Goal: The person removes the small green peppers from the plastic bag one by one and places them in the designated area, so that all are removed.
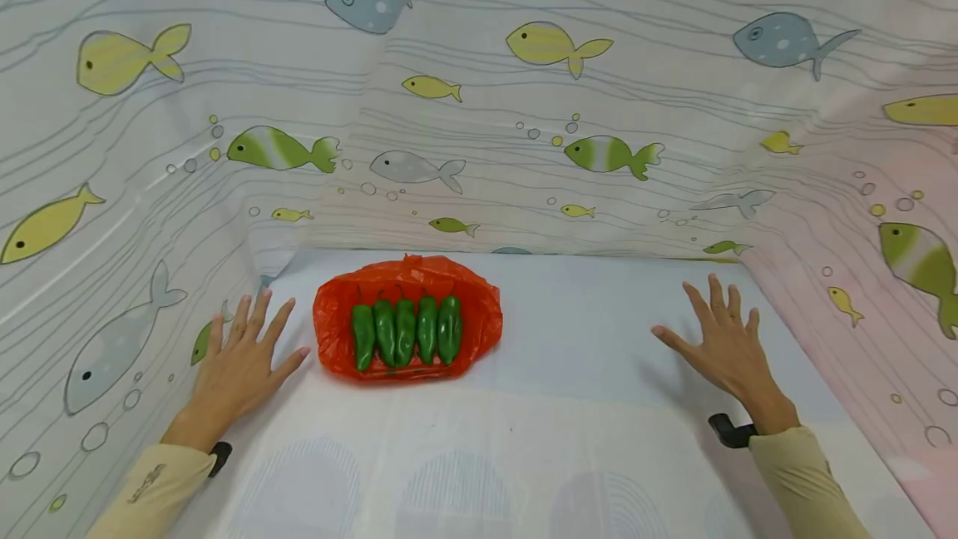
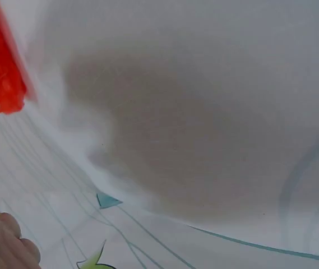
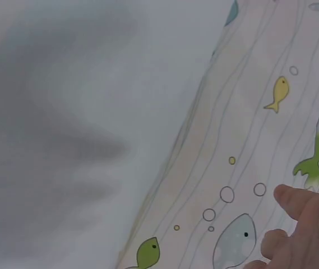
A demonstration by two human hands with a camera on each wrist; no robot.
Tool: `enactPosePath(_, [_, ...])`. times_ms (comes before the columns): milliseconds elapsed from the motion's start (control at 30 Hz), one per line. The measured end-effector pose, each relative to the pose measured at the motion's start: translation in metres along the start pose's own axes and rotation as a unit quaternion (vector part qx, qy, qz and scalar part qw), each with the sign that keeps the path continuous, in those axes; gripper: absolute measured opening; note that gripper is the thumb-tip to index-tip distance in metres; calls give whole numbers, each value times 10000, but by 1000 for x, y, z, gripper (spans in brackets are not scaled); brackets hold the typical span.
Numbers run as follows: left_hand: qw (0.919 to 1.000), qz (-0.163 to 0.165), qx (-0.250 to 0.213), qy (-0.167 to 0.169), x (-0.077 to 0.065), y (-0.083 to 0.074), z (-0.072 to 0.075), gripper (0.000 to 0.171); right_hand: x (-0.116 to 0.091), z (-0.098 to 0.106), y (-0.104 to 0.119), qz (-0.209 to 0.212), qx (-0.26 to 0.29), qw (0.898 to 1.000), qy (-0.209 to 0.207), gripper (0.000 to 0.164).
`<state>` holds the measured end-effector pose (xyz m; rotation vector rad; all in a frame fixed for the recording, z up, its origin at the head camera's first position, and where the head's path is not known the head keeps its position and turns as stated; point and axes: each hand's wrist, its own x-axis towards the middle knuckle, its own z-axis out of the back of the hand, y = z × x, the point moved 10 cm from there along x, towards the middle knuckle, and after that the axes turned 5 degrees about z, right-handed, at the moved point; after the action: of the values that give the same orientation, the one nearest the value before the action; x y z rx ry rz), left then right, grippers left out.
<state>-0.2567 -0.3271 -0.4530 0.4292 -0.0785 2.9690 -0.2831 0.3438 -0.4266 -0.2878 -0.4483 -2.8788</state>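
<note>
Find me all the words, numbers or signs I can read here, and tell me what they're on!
There are none that can be read.
Left sleeve: a small dark mark, maybe lettering, too small and blurred to read.
Red bag and green peppers: no writing shows.
Patterned cloth: fish, bubbles and wavy lines, no words.

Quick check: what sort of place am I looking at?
Possibly a screened-off work or filming booth: fish-print sheets enclose a pale work surface, where five green peppers lie on a red plastic bag.
</note>
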Motion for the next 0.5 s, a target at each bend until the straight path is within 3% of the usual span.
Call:
enactPosePath(100, [9998,36,-217,-23,3,-2,2,86,0,0,-1,-136,163,9998,70,99])
enactPosePath(233, [9957,192,-901,-29,7,-6,5,78,0,1,-3,-406,443,9982,40,90])
enactPosePath(367, [9838,505,-1714,113,8,-6,5,65,1,2,0,-466,595,9968,-264,78])
enactPosePath(500, [9667,787,-2427,219,10,-3,3,57,4,-4,6,-444,811,9949,-406,72])
